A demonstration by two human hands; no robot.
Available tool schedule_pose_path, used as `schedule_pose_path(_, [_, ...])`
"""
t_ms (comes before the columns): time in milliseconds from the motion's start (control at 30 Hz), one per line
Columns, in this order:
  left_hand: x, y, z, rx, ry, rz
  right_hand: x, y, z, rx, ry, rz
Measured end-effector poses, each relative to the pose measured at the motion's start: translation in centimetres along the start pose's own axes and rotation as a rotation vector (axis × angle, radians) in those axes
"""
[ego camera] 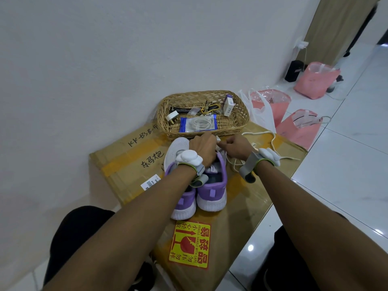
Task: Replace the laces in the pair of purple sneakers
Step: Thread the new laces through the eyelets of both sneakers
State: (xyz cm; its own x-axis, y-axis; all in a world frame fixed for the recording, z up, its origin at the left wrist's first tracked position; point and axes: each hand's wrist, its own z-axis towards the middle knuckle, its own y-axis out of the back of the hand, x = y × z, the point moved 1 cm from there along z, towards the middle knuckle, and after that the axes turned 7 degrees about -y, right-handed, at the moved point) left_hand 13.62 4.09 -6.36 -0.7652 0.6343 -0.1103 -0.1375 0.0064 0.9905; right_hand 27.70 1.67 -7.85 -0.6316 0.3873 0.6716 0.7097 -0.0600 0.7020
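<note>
Head view: person seated over a flattened cardboard box (130,164) lying on the tiled floor; it serves as the work surface.
Sneakers: purple pair (201,192) at frame centre, side by side and touching, heels toward the person, toes toward 12 o'clock.
Left hand (202,147): over the toe end of the pair, fingers curled closed; what they pinch is hidden behind the knuckles.
Right hand (238,147): just beside the left, at its 3 o'clock; grip closed on a bit of white lace (219,141) showing between the two hands.
Loose lace (270,141): cream cord trailing over the box toward 2 o'clock from the shoes.
Basket (241,120): wicker, at 12 o'clock, just beyond the hands; holds a blue packet (198,123) with a coiled white cord inside, likely the new laces.
Step (judgement): working lace through the eyelets near the toe of the right-hand shoe.
Risk 1: trailing cord could snag under the shoes or tangle, because it lies in loose loops.
Risk 2: an eyelet could be skipped, since both hands block the view of the eyelet rows.
Risk 3: a hard tug could slide the unweighted shoe.
</note>
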Motion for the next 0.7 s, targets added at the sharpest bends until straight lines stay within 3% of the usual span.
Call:
schedule_pose_path(133, [1.5, 0.7, 0.7, 0.066, -0.071, -0.174, -0.1, 0.2, 0.5, -0.001, -0.036, -0.015])
schedule_pose_path(233, [3.0, 1.3, 1.0, 0.163, -0.084, -0.452, -0.1, 0.2, 0.8, 0.013, -0.024, -0.085])
schedule_pose_path(400, [4.8, 0.6, 0.6, 0.199, 0.094, -1.023, 1.5, 0.0, 1.6, -0.057, 0.132, 0.01])
schedule_pose_path(533, [5.2, -0.1, -0.4, 0.11, 0.235, -1.399, 2.0, -0.2, 1.9, 0.071, 0.197, 0.091])
schedule_pose_path(700, [5.5, 0.1, -0.1, 0.062, 0.404, -1.579, 3.0, 0.5, 0.9, 0.207, 0.14, 0.175])
